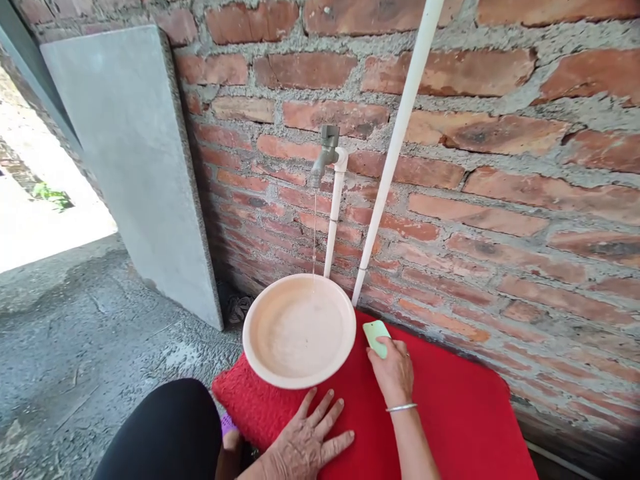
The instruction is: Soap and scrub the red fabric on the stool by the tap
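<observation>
Left hand lies flat, fingers spread, on the red cloth, while the right hand grips the near end of a flat green thing. The green thing is just right of the bowl, on or just over the cloth, and the left hand is farther from it. It is longer than wide, and its far end points a bit left, toward the brick wall, where a tap runs thin water into the bowl.
</observation>
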Motion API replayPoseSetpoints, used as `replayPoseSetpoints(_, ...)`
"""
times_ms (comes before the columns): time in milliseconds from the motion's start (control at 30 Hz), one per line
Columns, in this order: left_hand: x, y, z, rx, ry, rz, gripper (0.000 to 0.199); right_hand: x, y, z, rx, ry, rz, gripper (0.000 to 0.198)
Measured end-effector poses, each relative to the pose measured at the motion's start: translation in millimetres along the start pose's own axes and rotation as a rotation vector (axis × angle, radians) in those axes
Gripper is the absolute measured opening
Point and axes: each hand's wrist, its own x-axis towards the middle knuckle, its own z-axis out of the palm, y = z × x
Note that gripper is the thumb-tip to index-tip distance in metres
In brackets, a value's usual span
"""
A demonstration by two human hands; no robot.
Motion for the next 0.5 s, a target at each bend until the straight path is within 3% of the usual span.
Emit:
replayPoseSetpoints(133, 0.1, -0.9, 4.3, -0.066, -0.016, -0.018, 0.090, -9.2, -19.8, 11.7, 0.081, -0.040, -0.133, 0.024)
replayPoseSetpoints(233, 0.6, -1.5, 6.2, -0.103, -0.025, -0.019, 0.100, -9.3, -12.6, 11.6, 0.096, -0.053, -0.124, 0.023)
replayPoseSetpoints(367, 1.1, -1.3, 3.3, -0.165, -0.119, -0.031, 0.121, -2.2, 50.4, -13.8, 0.062, 0.010, 0.029, 0.027)
replayPoseSetpoints(500, 0.1, -0.1, -2.6, -0.202, -0.140, -0.059, 0.110, -7.2, 148.2, -53.9, 0.048, 0.089, 0.269, 0.038)
